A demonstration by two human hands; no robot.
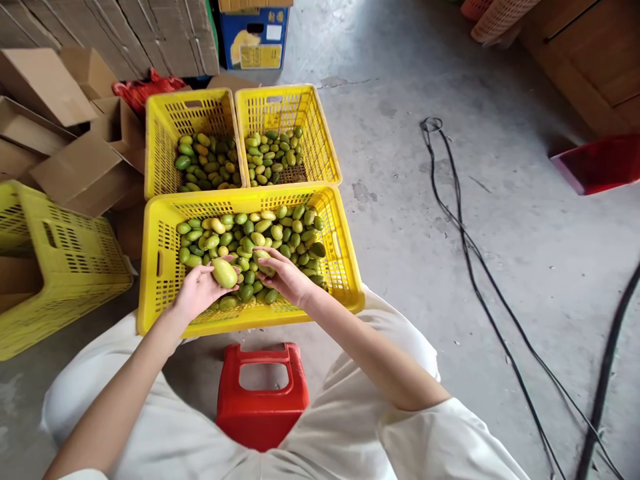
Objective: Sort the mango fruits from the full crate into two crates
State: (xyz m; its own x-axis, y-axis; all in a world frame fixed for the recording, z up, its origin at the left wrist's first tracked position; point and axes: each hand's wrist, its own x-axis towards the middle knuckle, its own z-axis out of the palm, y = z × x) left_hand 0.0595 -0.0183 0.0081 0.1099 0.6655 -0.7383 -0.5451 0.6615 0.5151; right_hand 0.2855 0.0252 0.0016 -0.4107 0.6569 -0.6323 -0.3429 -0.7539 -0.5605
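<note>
Fruit (225,273), pale green, sits held in the left hand (197,291), above the near crate (350,267). From my feed I see the right hand (287,277) gripping a second fruit (263,263) beside it. More fruits (258,239), green and yellow, lie in that crate. Just beyond, I make out two yellow crates (325,147), side by side, also holding fruits. Cartons (83,173) lie left, a red stool (263,403) nearer the body, black cable (464,235) on the floor (400,220) at right.

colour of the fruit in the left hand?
The fruit in the left hand is light yellowish green; the head view shows it.
</note>
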